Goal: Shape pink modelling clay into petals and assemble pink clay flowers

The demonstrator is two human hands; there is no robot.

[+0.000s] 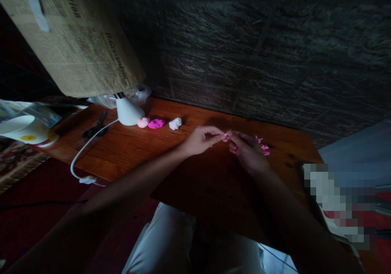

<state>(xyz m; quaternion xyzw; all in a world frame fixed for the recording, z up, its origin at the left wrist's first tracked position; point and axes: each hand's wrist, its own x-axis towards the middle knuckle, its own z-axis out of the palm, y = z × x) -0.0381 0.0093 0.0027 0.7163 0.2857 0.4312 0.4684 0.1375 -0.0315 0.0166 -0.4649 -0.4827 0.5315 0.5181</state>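
Over the wooden table, the fingertips of my left hand point(200, 139) and my right hand point(247, 148) meet around a small piece of pink modelling clay point(225, 137). Both hands pinch it, and its exact shape is too small to make out. Just past my right hand lie several small pink clay pieces point(264, 147), partly hidden by the hand. To the left of my left hand sit a white lump of clay point(175, 123), a bright magenta lump point(156, 123) and a pale pink lump point(143, 122).
A lamp with a white base point(130, 111) and newsprint shade point(79, 42) stands at the table's left. Its cord point(80, 152) hangs over the front edge. Black scissors point(95, 130) and a paper cup point(24, 129) are farther left. A brick-patterned wall point(229, 42) rises behind the table point(195, 176).
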